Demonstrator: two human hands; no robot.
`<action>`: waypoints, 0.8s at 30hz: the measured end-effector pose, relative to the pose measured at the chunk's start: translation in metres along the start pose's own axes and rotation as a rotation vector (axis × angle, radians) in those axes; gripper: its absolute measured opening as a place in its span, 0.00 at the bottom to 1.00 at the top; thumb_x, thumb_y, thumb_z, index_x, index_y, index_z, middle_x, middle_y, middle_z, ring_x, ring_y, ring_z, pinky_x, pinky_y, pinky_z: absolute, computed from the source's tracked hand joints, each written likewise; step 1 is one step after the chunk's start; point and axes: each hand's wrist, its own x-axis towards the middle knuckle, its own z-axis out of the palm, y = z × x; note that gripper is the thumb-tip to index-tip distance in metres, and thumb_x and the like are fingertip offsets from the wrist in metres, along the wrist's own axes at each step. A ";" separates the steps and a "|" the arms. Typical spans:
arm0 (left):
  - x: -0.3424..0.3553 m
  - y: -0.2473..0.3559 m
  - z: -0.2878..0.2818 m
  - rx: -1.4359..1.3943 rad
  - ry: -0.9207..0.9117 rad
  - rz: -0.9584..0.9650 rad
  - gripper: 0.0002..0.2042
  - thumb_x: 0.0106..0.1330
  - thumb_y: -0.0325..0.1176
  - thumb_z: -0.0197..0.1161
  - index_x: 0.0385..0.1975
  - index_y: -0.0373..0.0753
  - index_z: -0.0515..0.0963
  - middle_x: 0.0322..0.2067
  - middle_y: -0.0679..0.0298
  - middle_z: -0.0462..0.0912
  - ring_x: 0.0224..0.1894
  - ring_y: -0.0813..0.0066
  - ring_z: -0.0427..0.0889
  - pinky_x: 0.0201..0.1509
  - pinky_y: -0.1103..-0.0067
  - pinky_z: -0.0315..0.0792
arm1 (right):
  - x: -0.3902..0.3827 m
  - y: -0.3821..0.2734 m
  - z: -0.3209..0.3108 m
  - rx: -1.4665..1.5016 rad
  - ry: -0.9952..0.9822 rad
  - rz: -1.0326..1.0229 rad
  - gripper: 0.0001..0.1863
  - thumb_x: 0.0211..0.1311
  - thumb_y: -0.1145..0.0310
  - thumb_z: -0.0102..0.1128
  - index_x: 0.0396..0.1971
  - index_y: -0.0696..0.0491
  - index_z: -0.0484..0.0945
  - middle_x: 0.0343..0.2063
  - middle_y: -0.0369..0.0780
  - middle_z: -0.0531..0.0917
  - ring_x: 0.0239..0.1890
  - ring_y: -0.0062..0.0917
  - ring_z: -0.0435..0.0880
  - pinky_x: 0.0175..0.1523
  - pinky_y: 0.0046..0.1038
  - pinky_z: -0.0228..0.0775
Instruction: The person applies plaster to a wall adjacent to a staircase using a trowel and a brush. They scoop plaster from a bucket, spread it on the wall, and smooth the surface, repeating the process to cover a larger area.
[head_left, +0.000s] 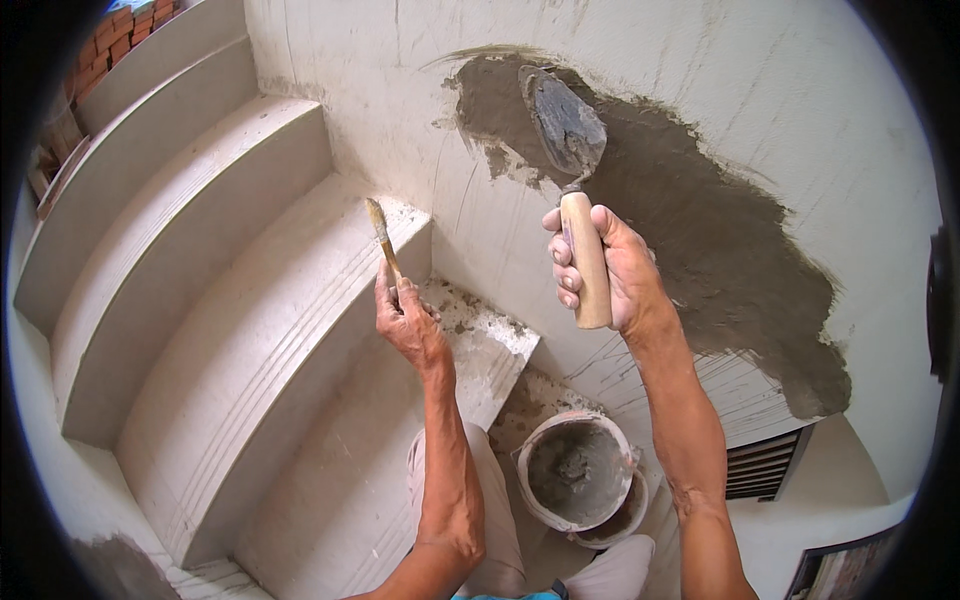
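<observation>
My right hand [622,262] is closed around the wooden handle of a trowel [566,122]. The trowel's grey, mortar-smeared blade points up at the wall, in front of a patch of wet grey mortar [690,205]; whether it touches cannot be told. In my left hand [412,322] a thin stick-like tool [380,232], perhaps a brush, is held upright between thumb and fingers. Its top end is crusted with mortar. The tool stands above the steps, apart from the wall.
Below my hands stands a round bucket [531,428] of grey mortar, with a second container [632,515] partly hidden beneath it. Curved steps [250,290] climb along the left. A dark slatted vent [765,468] is low on the right. Red bricks [108,45] are stacked at upper left.
</observation>
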 end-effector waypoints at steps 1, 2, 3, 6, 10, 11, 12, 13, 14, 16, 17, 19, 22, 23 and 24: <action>-0.001 -0.002 0.001 0.002 -0.001 -0.004 0.20 0.73 0.26 0.54 0.65 0.38 0.72 0.26 0.70 0.70 0.18 0.89 0.66 0.16 0.86 0.65 | 0.003 0.000 -0.004 0.004 -0.005 -0.006 0.27 0.72 0.47 0.51 0.50 0.59 0.72 0.26 0.41 0.78 0.20 0.27 0.79 0.22 0.34 0.78; -0.003 -0.004 0.004 0.004 -0.002 -0.009 0.20 0.73 0.26 0.54 0.65 0.39 0.72 0.25 0.70 0.70 0.18 0.89 0.66 0.16 0.85 0.65 | 0.005 0.001 -0.007 0.006 -0.010 -0.012 0.28 0.72 0.45 0.51 0.49 0.58 0.72 0.26 0.39 0.77 0.20 0.26 0.79 0.22 0.33 0.77; -0.005 -0.006 0.007 0.002 -0.008 -0.013 0.20 0.73 0.27 0.54 0.65 0.39 0.72 0.26 0.70 0.70 0.19 0.89 0.66 0.16 0.85 0.65 | 0.005 0.000 -0.010 0.008 -0.014 -0.018 0.28 0.72 0.43 0.50 0.48 0.58 0.72 0.25 0.38 0.76 0.21 0.25 0.78 0.23 0.32 0.76; -0.006 -0.004 0.007 0.014 -0.017 -0.012 0.20 0.74 0.27 0.54 0.65 0.39 0.72 0.26 0.70 0.70 0.19 0.89 0.67 0.17 0.85 0.65 | -0.003 0.010 -0.012 0.153 -0.060 -0.050 0.29 0.71 0.42 0.50 0.48 0.57 0.72 0.25 0.39 0.75 0.20 0.27 0.77 0.22 0.33 0.75; -0.004 0.003 0.001 0.033 -0.018 0.000 0.21 0.74 0.28 0.55 0.65 0.38 0.72 0.26 0.70 0.70 0.19 0.88 0.68 0.17 0.85 0.66 | -0.015 0.028 -0.018 0.144 -0.127 -0.206 0.30 0.70 0.40 0.48 0.48 0.57 0.72 0.24 0.39 0.75 0.21 0.27 0.77 0.23 0.33 0.74; -0.004 0.003 0.000 0.031 -0.016 -0.001 0.21 0.74 0.28 0.55 0.66 0.38 0.72 0.26 0.70 0.70 0.19 0.88 0.68 0.17 0.85 0.66 | -0.017 0.031 -0.020 0.093 -0.082 -0.202 0.31 0.70 0.39 0.49 0.48 0.56 0.73 0.24 0.39 0.75 0.21 0.27 0.77 0.23 0.33 0.74; -0.004 0.001 0.000 0.030 -0.019 0.000 0.21 0.74 0.28 0.55 0.66 0.38 0.72 0.26 0.70 0.70 0.19 0.88 0.68 0.17 0.85 0.66 | -0.018 0.033 -0.022 0.043 -0.037 -0.198 0.31 0.70 0.39 0.49 0.47 0.56 0.73 0.24 0.39 0.75 0.21 0.26 0.77 0.23 0.33 0.74; -0.004 -0.001 0.001 0.026 -0.025 0.001 0.21 0.74 0.28 0.55 0.66 0.38 0.72 0.26 0.70 0.70 0.19 0.88 0.68 0.17 0.85 0.66 | -0.019 0.033 -0.021 -0.008 0.009 -0.198 0.31 0.69 0.39 0.50 0.47 0.56 0.73 0.23 0.39 0.75 0.20 0.26 0.77 0.24 0.32 0.74; -0.004 -0.003 0.002 0.023 -0.032 0.003 0.21 0.74 0.28 0.55 0.66 0.38 0.72 0.26 0.70 0.70 0.19 0.88 0.68 0.17 0.85 0.66 | -0.020 0.033 -0.017 -0.096 0.060 -0.191 0.32 0.68 0.38 0.51 0.46 0.57 0.75 0.23 0.38 0.76 0.20 0.25 0.77 0.24 0.30 0.74; -0.005 -0.005 0.002 0.012 -0.037 -0.009 0.20 0.74 0.28 0.55 0.65 0.38 0.72 0.26 0.70 0.70 0.19 0.88 0.68 0.17 0.85 0.66 | -0.015 0.035 -0.012 -0.187 0.057 -0.185 0.32 0.67 0.38 0.53 0.44 0.57 0.75 0.23 0.38 0.77 0.21 0.24 0.77 0.25 0.28 0.74; -0.006 -0.006 0.003 0.004 -0.041 -0.014 0.20 0.74 0.28 0.55 0.65 0.38 0.72 0.26 0.70 0.71 0.19 0.88 0.68 0.17 0.85 0.66 | -0.011 0.033 -0.010 -0.234 0.056 -0.184 0.31 0.67 0.39 0.53 0.43 0.58 0.76 0.22 0.38 0.77 0.21 0.23 0.77 0.25 0.28 0.74; -0.006 -0.005 0.005 0.018 -0.033 -0.011 0.20 0.74 0.28 0.55 0.65 0.38 0.72 0.26 0.70 0.70 0.19 0.88 0.68 0.17 0.85 0.66 | -0.002 0.031 -0.008 -0.266 0.049 -0.227 0.29 0.68 0.41 0.54 0.41 0.58 0.76 0.21 0.38 0.78 0.20 0.23 0.77 0.25 0.26 0.74; -0.004 -0.004 0.003 0.025 -0.019 -0.001 0.20 0.74 0.28 0.55 0.65 0.38 0.72 0.26 0.70 0.70 0.19 0.88 0.67 0.17 0.85 0.66 | 0.011 0.028 -0.007 -0.287 0.111 -0.236 0.27 0.69 0.44 0.54 0.40 0.58 0.76 0.21 0.37 0.78 0.19 0.23 0.78 0.24 0.27 0.74; -0.003 -0.004 0.002 0.024 -0.016 0.003 0.20 0.74 0.28 0.55 0.65 0.38 0.72 0.26 0.70 0.70 0.19 0.88 0.67 0.17 0.85 0.66 | 0.013 0.029 -0.007 -0.297 0.106 -0.247 0.27 0.69 0.44 0.54 0.40 0.58 0.76 0.21 0.38 0.78 0.19 0.23 0.78 0.23 0.27 0.74; -0.002 -0.003 0.001 0.017 -0.014 0.006 0.20 0.74 0.28 0.54 0.65 0.38 0.72 0.26 0.70 0.70 0.19 0.88 0.67 0.16 0.85 0.66 | 0.015 0.029 -0.008 -0.306 0.101 -0.259 0.27 0.69 0.44 0.54 0.40 0.58 0.76 0.21 0.38 0.78 0.19 0.23 0.78 0.23 0.27 0.74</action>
